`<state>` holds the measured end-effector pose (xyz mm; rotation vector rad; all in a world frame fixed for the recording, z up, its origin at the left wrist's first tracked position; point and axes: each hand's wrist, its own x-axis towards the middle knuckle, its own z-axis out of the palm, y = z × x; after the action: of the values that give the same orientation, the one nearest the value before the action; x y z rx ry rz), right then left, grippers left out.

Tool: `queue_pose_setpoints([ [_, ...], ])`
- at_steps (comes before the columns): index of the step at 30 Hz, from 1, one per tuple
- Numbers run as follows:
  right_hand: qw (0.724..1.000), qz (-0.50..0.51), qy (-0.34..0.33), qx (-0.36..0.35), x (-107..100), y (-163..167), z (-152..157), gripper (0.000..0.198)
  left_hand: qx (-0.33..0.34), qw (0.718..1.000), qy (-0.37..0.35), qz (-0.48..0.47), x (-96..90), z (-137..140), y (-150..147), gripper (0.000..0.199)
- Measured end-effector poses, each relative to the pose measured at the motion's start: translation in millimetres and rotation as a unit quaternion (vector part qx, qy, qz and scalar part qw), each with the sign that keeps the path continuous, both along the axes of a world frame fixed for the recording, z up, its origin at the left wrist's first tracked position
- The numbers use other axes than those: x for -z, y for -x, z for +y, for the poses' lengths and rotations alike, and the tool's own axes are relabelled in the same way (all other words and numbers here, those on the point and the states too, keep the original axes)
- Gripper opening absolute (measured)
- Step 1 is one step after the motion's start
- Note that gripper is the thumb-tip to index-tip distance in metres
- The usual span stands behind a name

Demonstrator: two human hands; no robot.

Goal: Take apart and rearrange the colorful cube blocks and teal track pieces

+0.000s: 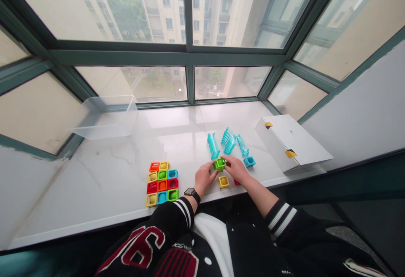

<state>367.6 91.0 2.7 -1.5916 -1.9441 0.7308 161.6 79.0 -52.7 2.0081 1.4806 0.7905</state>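
Between my two hands is a small green toy block (220, 164) with a hollow in it. My left hand (205, 178), with a watch on its wrist, grips the block's left side. On the other side the fingers of my right hand (234, 169) hold it too. Just below lies a yellow block (223, 181) with a square recess. A red block (236, 182) is mostly covered by my right hand. To the right sits a blue block (249, 162). Beyond my hands lie clear blue track pieces: a straight one (213, 145), a curved one (228, 141) and a narrow one (242, 145).
Several coloured blocks (162, 185) stand in rows at the left on the white sill (104, 184). A clear plastic bin (107, 131) is at the back left. On the right stands a white box (292, 142) with yellow-and-black tabs. Windows enclose the sill.
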Motion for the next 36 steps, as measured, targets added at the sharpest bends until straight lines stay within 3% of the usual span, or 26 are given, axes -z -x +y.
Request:
queue_pose_setpoints([
  [28,1.000,-0.025,-0.012,-0.007,-1,-1,1,0.059,0.016,0.999,0.033,-0.023,-7.5,2,2,0.050],
  [32,0.999,-0.019,-0.016,-0.024,-1,-2,0,0.061,0.036,0.991,0.072,-0.102,-20.7,-3,14,0.058],
  [36,0.999,-0.031,-0.013,-0.035,-1,-3,0,0.062,0.043,0.982,0.052,-0.177,-53.8,-18,55,0.042],
])
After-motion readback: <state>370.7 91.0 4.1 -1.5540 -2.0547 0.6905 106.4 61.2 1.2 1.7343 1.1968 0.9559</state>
